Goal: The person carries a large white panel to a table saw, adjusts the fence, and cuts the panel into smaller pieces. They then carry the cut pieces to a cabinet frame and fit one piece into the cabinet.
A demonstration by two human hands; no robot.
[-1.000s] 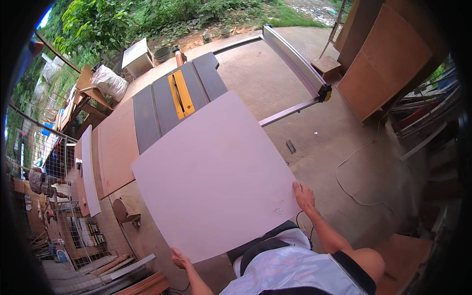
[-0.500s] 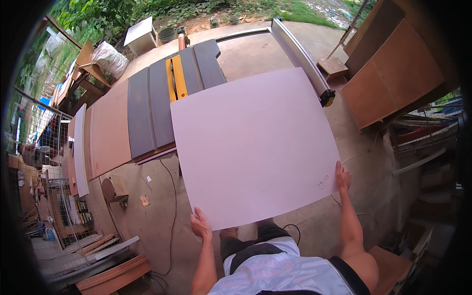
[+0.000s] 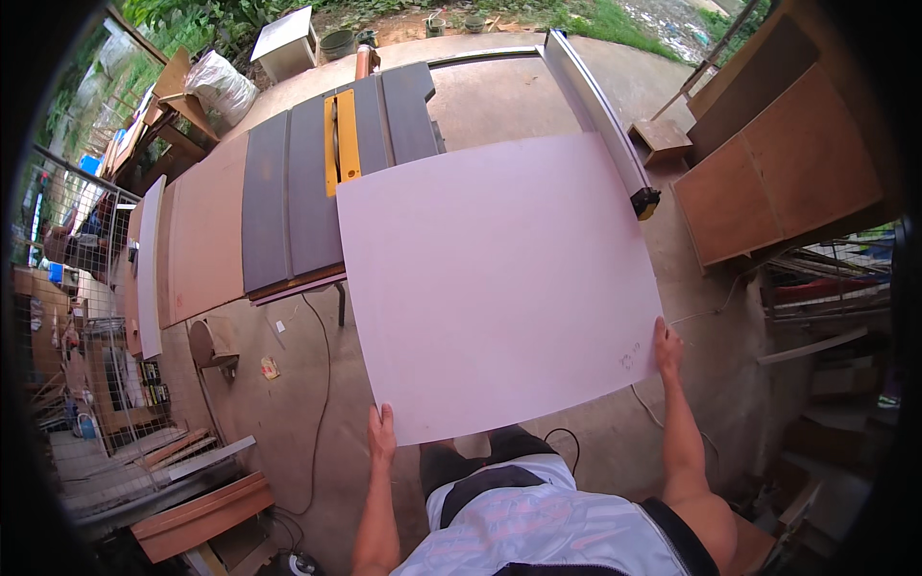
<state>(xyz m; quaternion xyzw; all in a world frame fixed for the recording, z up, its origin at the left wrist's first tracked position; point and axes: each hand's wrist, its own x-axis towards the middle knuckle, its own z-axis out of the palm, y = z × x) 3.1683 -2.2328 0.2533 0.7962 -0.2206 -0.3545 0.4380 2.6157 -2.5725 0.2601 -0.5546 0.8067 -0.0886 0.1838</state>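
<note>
A large pale board spreads out in front of me, with small pencil-like marks near its right corner. My left hand grips its near left corner, thumb on top and fingers hidden underneath. At the right edge, close to the near right corner, my right hand is closed on it in the same way. The board's far left part overlaps the dark table saw top. Beside that corner is the yellow insert plate with its slot. The long metal fence runs along the far right, by the board's far right corner.
A brown extension panel adjoins the saw's left side. Wooden cabinets stand at the right. On the concrete floor lie a black cable and a small round-faced wooden piece. Wire mesh fencing borders the left.
The board's far edge has shifted slightly relative to the saw and fence. My left hand has turned a little, its fingers now more under the board. Both hands keep hold.
</note>
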